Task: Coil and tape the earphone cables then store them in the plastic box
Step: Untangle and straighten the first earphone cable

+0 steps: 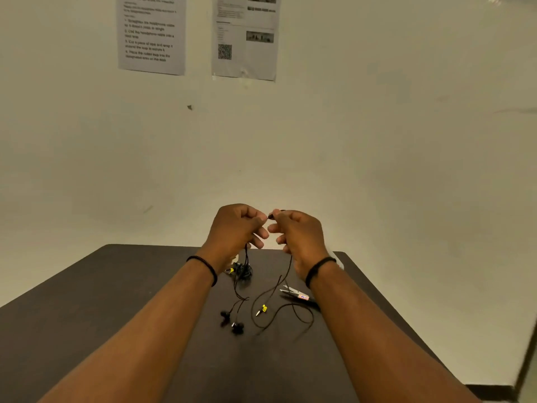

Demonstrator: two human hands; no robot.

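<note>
Above the far edge of the dark table, the left hand and right hand meet, each pinching the black earphone cable. From both hands it hangs straight down to the table, earbuds left of the yellow-marked plug. Scissors lie nearer the right wrist; I see no plastic box.

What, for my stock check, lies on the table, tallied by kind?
Yellow-tagged plugs: 2
Earbuds lying on the table: 2
Scissors: 1
Total: 5
</note>
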